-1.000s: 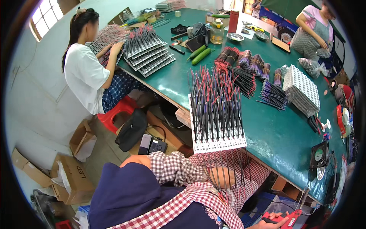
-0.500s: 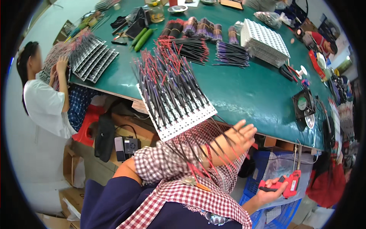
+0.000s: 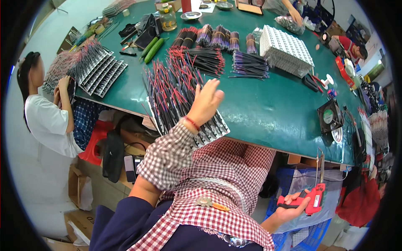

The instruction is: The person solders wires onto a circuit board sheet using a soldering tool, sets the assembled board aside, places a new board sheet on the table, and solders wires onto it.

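Note:
My left hand [image 3: 205, 102] is raised over the right side of a white circuit-board panel [image 3: 220, 131], its fingers stretched out and nothing visibly held. Rows of red, black and purple wires [image 3: 171, 92] cover the panel and lean toward the far side. The panel lies at the table's near edge, and its front corner is partly hidden by my left sleeve. Low on the right, my right hand [image 3: 291, 211] grips a red soldering gun [image 3: 317, 198] by its handle, tip pointing up, beyond the table edge.
Wire bundles [image 3: 217, 37], loose purple wires [image 3: 250, 65] and a stack of white panels [image 3: 289, 46] stand farther back on the green table [image 3: 259, 113]. Two cucumbers [image 3: 154, 50] lie left of them. A small fan [image 3: 330, 115] stands right. A co-worker [image 3: 50, 108] sits left.
My left hand has swung up and left, from in front of the apron to above the panel. Wires that hung across my forearm no longer hang there. The soldering gun has shifted slightly left.

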The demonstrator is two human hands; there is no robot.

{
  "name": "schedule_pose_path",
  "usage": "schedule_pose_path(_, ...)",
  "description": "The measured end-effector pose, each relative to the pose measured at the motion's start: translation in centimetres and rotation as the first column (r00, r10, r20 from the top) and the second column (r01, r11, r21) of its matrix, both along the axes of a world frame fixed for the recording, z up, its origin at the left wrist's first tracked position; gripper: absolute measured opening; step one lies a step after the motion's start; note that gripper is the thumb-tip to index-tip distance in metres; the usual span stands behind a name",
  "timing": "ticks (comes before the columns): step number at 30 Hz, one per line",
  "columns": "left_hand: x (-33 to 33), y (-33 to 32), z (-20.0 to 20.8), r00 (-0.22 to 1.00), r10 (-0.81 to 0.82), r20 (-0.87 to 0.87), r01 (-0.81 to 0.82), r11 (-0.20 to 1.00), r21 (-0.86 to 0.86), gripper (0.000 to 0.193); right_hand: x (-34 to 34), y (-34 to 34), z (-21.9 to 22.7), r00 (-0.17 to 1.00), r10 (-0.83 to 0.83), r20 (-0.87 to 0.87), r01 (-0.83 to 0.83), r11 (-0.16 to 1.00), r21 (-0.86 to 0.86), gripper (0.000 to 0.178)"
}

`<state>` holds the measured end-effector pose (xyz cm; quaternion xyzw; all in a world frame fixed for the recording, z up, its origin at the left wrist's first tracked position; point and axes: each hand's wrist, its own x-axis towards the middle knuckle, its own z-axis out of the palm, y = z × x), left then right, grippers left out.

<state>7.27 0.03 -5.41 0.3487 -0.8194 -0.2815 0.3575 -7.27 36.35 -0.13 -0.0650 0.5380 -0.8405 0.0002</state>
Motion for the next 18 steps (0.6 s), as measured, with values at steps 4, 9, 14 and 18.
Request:
schedule_pose_path(4,4.5,4.6,7.9,0.984,0.141,-0.113,-0.159,0.972,-0.175,0.039,-0.6,0.6,-0.3,1.000,-0.003,-0.008,0.003,1.000,0.024,0.033)
schedule_pose_path(9,9.6,10.3,9.0,0.793,0.481,0.373,-0.334,0.856,-0.394,0.079,-1.6,0.4,-0.2,0.998,-0.048,0.030,0.046,0.997,0.061,0.032)
schedule_pose_path(14,15.8,8.7,-1.6,0.853,0.513,-0.100,-0.418,0.784,0.459,0.096,-1.1,-2.5,1.1,0.998,0.017,0.055,-0.020,0.999,0.049,0.032)
schedule_pose_path(18,14.3,8.2,-0.7,0.619,0.593,-0.516,0.475,0.241,0.847,0.036,-2.4,-1.0,0.0,0.969,0.068,0.239,-0.095,0.990,0.105,0.040)
